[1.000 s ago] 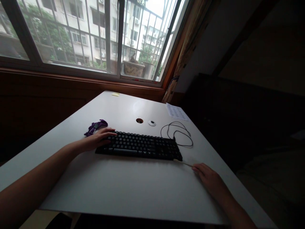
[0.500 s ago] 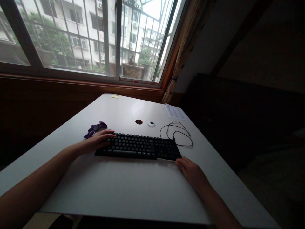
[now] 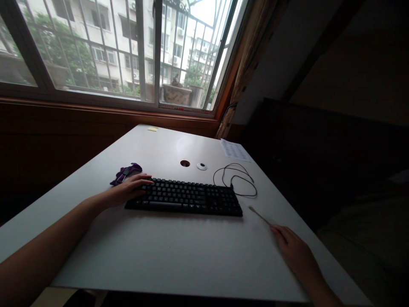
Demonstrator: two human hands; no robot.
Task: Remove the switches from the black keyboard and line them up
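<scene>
A black keyboard (image 3: 187, 198) lies across the middle of the white desk (image 3: 179, 251). My left hand (image 3: 129, 189) rests flat on its left end, fingers over the keys. To the right of the keyboard, my right hand (image 3: 292, 247) lies on the desk and holds a thin pale stick (image 3: 258, 216) by its near end. The stick's far tip points toward the keyboard's right front corner and stops a little short of it.
A purple cloth (image 3: 125, 172) lies just beyond my left hand. A cable hole (image 3: 184, 163), a white round cap (image 3: 201, 166) and the keyboard's coiled black cable (image 3: 234, 179) sit behind the keyboard. A paper sheet (image 3: 235, 150) and a yellow note (image 3: 152, 128) lie near the window.
Half a second ago my right hand held the stick along the keyboard's front right edge. It has since drawn back to the right, taking the stick clear. My left hand has stayed put.
</scene>
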